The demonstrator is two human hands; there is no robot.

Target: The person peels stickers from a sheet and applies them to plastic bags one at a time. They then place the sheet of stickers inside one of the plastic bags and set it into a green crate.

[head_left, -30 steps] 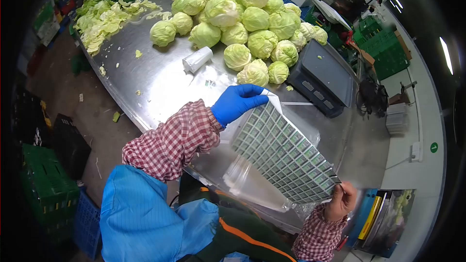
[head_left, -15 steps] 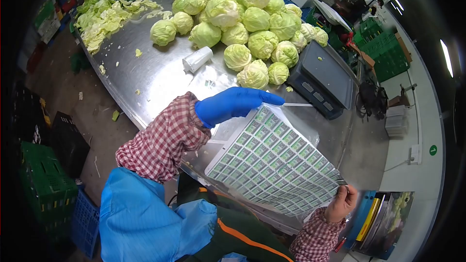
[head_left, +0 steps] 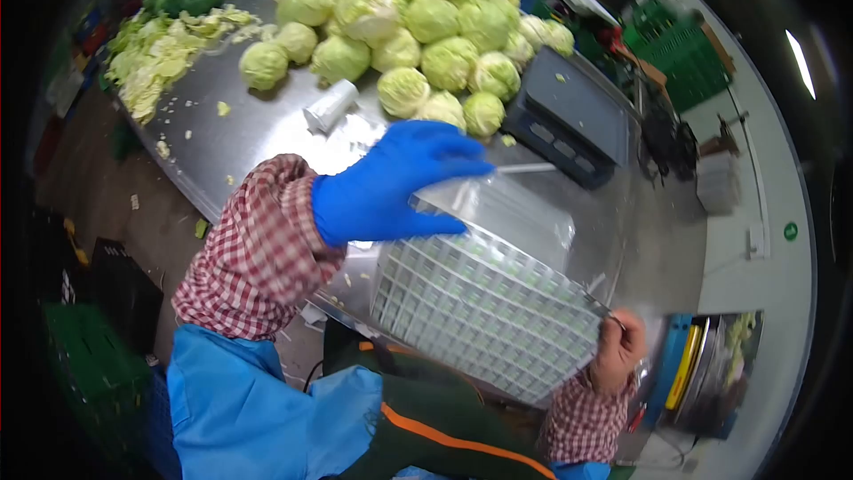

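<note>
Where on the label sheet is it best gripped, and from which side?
Probably pinch a corner or edge, coming from the side: the label sheet is thin, flexible and held tilted. The right hand pinches its right corner; the left hand lies over its far edge.

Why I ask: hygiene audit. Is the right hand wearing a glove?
No, the right hand is bare where it pinches the label sheet; only the left hand wears a blue glove.

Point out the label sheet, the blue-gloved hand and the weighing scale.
label sheet [head_left: 480,311], head view, middle of its grid of labels.
left hand [head_left: 391,182], head view, back of the blue glove.
weighing scale [head_left: 582,98], head view, its flat top platform.
</note>
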